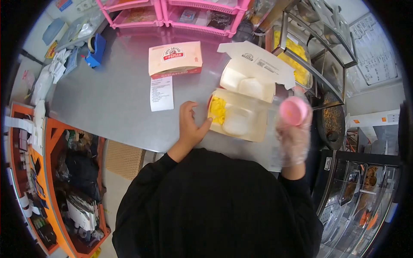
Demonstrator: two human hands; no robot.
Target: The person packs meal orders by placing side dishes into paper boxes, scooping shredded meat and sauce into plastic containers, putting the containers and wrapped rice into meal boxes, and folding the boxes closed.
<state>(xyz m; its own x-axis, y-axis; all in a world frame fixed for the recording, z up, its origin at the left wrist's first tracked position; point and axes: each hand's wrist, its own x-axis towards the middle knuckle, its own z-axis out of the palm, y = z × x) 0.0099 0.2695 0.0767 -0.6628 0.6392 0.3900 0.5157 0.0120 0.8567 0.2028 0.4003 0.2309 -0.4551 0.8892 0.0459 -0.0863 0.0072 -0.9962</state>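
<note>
It's bright in here, an even whitish light whose source I can't see, and shadows stay faint. The steel table (120, 94) wears a soft sheen, with the pink rack (198, 32) mirrored in it along the far edge. The gloved right hand (293, 139) and its pink cup (294, 111) smear with motion; the printed receipt (161, 96) stays fairly crisp. The black top (219, 206) swallows detail. Wide-angle bending curves the table's edges, and the corners of the view drop to black.

Smooth plastic cup (294, 111), glossy metal tabletop (120, 94)
</note>
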